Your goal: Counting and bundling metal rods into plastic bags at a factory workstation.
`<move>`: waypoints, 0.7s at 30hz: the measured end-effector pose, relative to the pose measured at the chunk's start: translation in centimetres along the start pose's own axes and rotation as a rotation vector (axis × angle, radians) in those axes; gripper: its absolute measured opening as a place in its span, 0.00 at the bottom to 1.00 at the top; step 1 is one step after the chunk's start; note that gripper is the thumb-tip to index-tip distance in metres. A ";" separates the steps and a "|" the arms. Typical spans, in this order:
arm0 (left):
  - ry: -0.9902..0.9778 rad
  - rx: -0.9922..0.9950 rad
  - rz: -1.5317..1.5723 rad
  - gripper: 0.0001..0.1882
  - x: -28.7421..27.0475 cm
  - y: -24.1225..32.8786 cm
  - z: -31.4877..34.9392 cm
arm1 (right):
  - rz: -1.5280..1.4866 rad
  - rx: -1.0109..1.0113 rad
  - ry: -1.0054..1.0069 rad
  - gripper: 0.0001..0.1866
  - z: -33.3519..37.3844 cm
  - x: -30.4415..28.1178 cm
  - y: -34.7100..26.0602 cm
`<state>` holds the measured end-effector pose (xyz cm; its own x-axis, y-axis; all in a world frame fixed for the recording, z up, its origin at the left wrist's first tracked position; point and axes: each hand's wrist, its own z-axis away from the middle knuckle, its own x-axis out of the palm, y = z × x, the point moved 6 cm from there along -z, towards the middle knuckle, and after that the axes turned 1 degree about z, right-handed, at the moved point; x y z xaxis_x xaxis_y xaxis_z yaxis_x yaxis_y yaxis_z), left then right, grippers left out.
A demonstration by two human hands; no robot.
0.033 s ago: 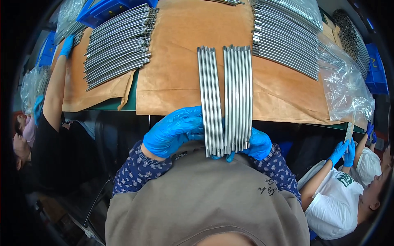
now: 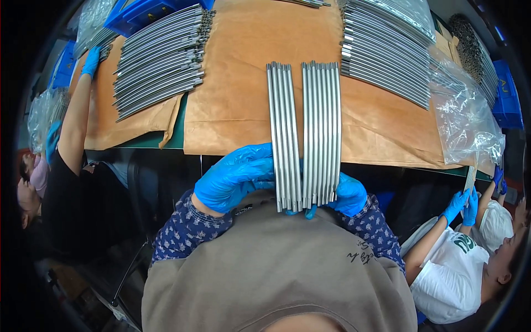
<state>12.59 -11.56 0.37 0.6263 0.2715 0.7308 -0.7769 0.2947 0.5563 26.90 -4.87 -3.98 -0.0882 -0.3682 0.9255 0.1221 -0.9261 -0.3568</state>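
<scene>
Left hand [image 2: 235,176] gripping left rod bundle [image 2: 284,130], right hand [image 2: 347,195] half hidden under right rod bundle [image 2: 321,130], holding it, centre frame.

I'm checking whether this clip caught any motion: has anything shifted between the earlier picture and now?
Nothing visibly changed. The left hand and right hand, in blue gloves, hold the near ends of two groups of metal rods on the brown paper, as before.
</scene>
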 end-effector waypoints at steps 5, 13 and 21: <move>0.045 0.007 0.073 0.25 -0.7 -1.2 -0.5 | 0.111 -0.004 0.062 0.41 0.1 1.4 -1.0; -0.078 0.032 0.522 0.26 -1.2 -2.6 -0.8 | 0.371 0.037 0.063 0.46 0.2 2.9 -2.4; -0.306 -0.016 0.663 0.38 -0.3 -3.1 -1.4 | 0.483 0.082 0.152 0.26 1.1 5.0 -3.5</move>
<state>14.89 -11.27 -2.14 -0.0228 0.1303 0.9912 -0.9842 0.1714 -0.0452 27.14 -3.39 2.02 -0.1447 -0.7661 0.6263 0.2609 -0.6401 -0.7226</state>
